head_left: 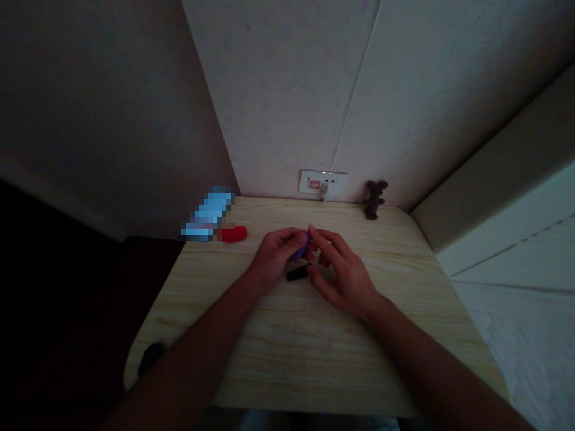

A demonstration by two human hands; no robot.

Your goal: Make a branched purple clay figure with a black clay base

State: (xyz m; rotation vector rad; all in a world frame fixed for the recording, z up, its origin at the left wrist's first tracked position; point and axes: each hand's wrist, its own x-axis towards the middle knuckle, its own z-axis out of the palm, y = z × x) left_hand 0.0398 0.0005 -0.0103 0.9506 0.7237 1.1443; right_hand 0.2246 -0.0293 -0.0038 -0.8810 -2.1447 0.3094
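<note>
While the purple piece (300, 251) is pinched in the left hand (275, 254) over mid-worktop (278, 365), the right hand (353, 278) curls half-open around its far end, any grip unclear. Loose fingers could drop it onto the black piece (296, 274), crowding them nearside. Red piece (234, 234) far left; figure (372, 203) far right.

no readable text, labels, brands, numbers or signs show on anything in view.
</note>
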